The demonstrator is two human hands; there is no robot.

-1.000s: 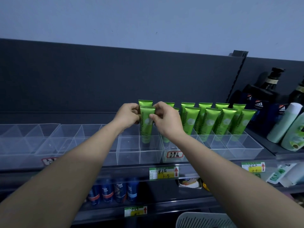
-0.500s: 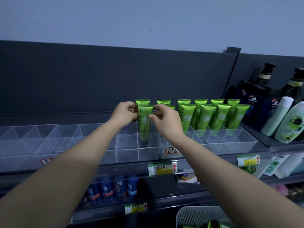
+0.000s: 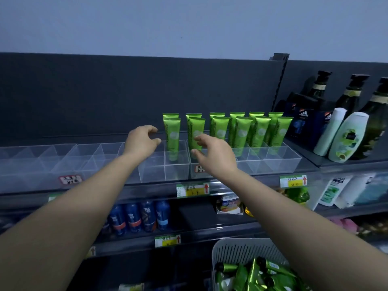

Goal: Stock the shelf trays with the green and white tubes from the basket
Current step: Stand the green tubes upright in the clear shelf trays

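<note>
Twelve green tubes (image 3: 243, 131) are counted standing upright, cap down, in the clear divided trays (image 3: 151, 171) on the upper shelf (image 3: 136, 190). They are set in six pairs, one tube behind the other. The compartments to the left of them hold nothing.

The left hand (image 3: 141, 141) is held just left of the leftmost pair, its fingers (image 3: 151, 129) loosely curled and holding nothing. The right hand (image 3: 216, 156) is raised in front of the second pair with its fingers spread wide, also holding nothing. The lower part of that pair's front tube is hidden by it.

One white slotted basket (image 3: 235, 248) is seen at the bottom edge. More loose tubes (image 3: 252, 276) lie heaped in it; their number cannot be told, as the right forearm crosses the heap.

To the right of the trays, three dark pump bottles (image 3: 348, 97) and two pale bottles (image 3: 346, 137) are stood. Four blue cans (image 3: 134, 217) are lined up on the shelf below. Three yellow price labels (image 3: 193, 189) with red arrows are fixed to the shelf edges.
</note>
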